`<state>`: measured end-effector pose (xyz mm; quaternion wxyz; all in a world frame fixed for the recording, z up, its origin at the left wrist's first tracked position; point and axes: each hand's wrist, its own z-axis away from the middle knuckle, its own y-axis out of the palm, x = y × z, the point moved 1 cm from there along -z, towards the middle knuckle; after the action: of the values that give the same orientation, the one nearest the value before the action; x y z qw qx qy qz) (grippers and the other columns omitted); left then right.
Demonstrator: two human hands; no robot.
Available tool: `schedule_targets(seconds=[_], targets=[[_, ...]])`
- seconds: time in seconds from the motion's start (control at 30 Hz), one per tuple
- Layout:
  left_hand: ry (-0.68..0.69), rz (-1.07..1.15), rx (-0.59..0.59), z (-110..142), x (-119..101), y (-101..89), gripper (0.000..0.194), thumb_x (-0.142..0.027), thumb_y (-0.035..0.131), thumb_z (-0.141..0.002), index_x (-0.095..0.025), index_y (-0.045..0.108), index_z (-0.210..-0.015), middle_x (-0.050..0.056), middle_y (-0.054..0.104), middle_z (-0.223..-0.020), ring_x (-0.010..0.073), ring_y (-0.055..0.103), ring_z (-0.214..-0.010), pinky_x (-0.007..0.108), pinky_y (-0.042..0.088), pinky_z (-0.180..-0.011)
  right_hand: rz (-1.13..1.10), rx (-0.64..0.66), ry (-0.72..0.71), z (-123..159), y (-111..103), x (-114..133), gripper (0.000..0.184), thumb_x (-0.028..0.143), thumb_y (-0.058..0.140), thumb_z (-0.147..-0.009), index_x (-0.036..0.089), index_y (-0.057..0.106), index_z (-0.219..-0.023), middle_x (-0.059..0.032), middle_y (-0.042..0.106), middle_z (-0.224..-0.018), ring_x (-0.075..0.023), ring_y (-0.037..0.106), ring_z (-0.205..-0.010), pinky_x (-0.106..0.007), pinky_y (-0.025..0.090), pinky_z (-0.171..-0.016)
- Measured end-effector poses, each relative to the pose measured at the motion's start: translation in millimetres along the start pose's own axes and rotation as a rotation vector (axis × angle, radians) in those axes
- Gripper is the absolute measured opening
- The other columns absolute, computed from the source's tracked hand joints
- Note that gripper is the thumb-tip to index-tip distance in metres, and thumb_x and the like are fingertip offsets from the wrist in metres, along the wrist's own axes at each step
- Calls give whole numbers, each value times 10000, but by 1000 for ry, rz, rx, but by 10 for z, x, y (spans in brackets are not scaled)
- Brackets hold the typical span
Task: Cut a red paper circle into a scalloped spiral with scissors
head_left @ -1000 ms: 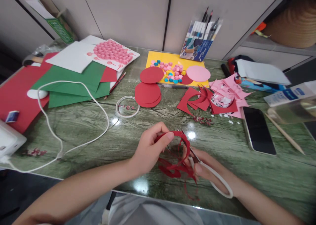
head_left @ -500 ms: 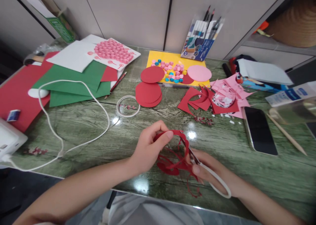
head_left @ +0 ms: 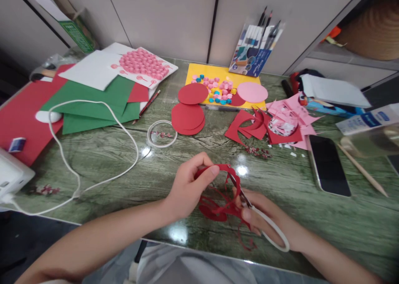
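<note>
My left hand (head_left: pixel 190 186) pinches a curled strip of red paper (head_left: pixel 227 168) between thumb and fingers. My right hand (head_left: pixel 264 213) is closed around scissors (head_left: pixel 276 230) with white handle loops. Their dark blades lie along the inner edge of the red strip, partly hidden by it. Below, more curled red paper (head_left: pixel 213 211) hangs in loops between the hands, and thin red shreds dangle over the table's front part. Beyond my left hand, several red paper circles (head_left: pixel 187 117) lie stacked, beside a white ring (head_left: pixel 162 133).
A phone (head_left: pixel 328 165) and a wooden stick (head_left: pixel 363 170) lie at right. Red offcuts (head_left: pixel 247 126) and pink scraps (head_left: pixel 291 113) are behind. A white cable (head_left: pixel 106 102) loops at left over green paper (head_left: pixel 90 93). Yellow paper (head_left: pixel 193 73) bears small paper pieces. A marker pack (head_left: pixel 252 53) leans against the cabinet.
My right hand and the scissors have shifted slightly left and down along the red strip. The dangling shreds have swung a little right. My left hand keeps its pinch almost in place.
</note>
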<state>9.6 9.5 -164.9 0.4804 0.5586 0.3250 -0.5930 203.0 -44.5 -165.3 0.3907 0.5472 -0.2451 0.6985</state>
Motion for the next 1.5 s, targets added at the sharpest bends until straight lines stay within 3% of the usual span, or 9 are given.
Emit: schedule_targets(seconds=[0.5, 0.9, 1.27, 1.5], targets=[[-21, 44, 17, 0, -16, -5, 316, -391, 605, -889, -173, 476, -700, -79, 391, -528, 69, 318, -492, 227, 238, -480, 102, -16, -24, 10, 2, -30, 446, 586, 443, -970, 202, 469, -745, 35, 415, -735, -98, 363, -529, -230, 286, -467], [-37, -20, 105, -42, -80, -34, 303, -341, 615, -881, -158, 499, -669, -70, 412, -558, 66, 348, -523, 228, 255, -502, 130, -4, -35, 24, -14, 35, 445, 590, 436, -970, 206, 479, -751, 29, 443, -721, -106, 397, -525, -238, 346, -482], [-34, -135, 193, -102, -203, -120, 285, -313, 621, -864, -160, 503, -654, -76, 390, -546, 65, 315, -512, 217, 243, -484, 140, 33, -14, 32, -40, 26, 475, 616, 415, -963, 198, 486, -748, 20, 402, -763, -121, 382, -580, -235, 318, -482], [-14, -262, 280, -172, -300, -196, 292, -297, 619, -853, -155, 500, -627, -65, 396, -570, 73, 334, -543, 215, 255, -505, 218, 57, -26, 22, -33, 83, 496, 621, 403, -965, 199, 462, -710, 19, 418, -748, -141, 387, -629, -269, 310, -558]])
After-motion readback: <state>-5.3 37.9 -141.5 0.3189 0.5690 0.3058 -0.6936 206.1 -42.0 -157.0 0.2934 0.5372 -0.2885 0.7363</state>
